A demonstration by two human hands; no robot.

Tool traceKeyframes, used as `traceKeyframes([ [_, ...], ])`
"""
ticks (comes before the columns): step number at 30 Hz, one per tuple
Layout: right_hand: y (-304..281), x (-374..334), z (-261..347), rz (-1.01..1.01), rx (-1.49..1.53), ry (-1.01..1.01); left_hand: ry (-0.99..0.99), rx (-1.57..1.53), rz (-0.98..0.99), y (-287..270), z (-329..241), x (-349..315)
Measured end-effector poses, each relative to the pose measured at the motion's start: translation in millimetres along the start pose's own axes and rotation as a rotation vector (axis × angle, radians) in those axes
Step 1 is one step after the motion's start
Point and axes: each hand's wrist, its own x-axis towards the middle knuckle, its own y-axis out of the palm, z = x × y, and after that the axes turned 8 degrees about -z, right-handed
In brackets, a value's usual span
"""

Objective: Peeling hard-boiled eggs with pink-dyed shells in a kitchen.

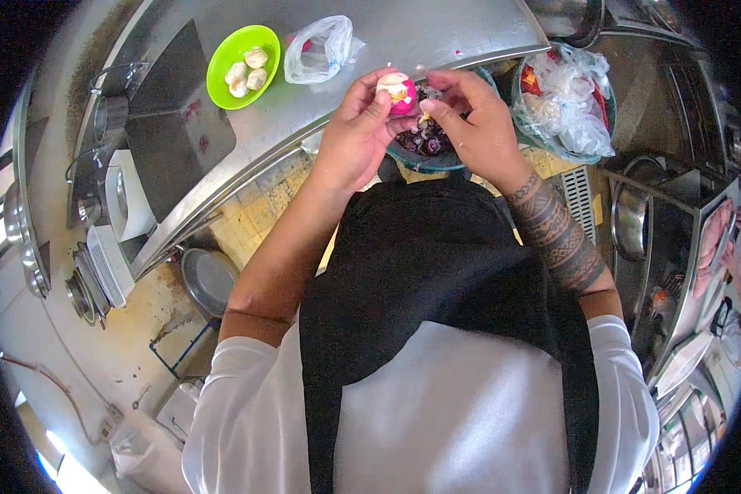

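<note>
My left hand (pixel 356 132) is closed around a partly peeled egg (pixel 394 88). Its upper part is bare and white, while bright pink shell covers the lower side. Close by on the right, my right hand (pixel 476 123) has its fingers curled, with thumb and forefinger apart. A small pale yellowish bit shows by that thumb's tip. Both hands are above a bin (pixel 428 166) of dark purple scraps, partly hidden by them. On the steel table (pixel 403 33), a lime green bowl (pixel 218 78) contains several whitish peeled eggs (pixel 256 58). Next to it lies a clear plastic bag (pixel 325 53) with something pink inside.
The table's raised metal edge (pixel 247 169) runs between me and the bowl. To the right stands a second bin (pixel 543 142) filled with crumpled plastic bags. A metal rack (pixel 667 214) is at far right. A grey pan (pixel 210 278) sits low on the left.
</note>
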Motion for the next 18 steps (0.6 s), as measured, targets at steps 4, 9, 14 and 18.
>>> traceKeyframes([
  [4, 13.8, 0.4, 2.8, -0.047, 0.084, -0.092, 0.105, 0.106, -0.035, 8.2, 7.3, -3.0],
  [9, 10.9, 1.2, 9.5, -0.1, 0.027, -0.031, 0.102, 0.032, -0.011, 13.0, 10.9, -6.5],
  [14, 9.9, 1.0, 15.1, -0.047, 0.229, 0.211, -0.024, -0.136, 0.123, 2.8, 8.3, -7.2],
  [18, -3.8, 11.3, -24.9, -0.044, -0.395, -0.29, 0.003, -0.12, 0.082, -0.7, 9.0, -10.1],
])
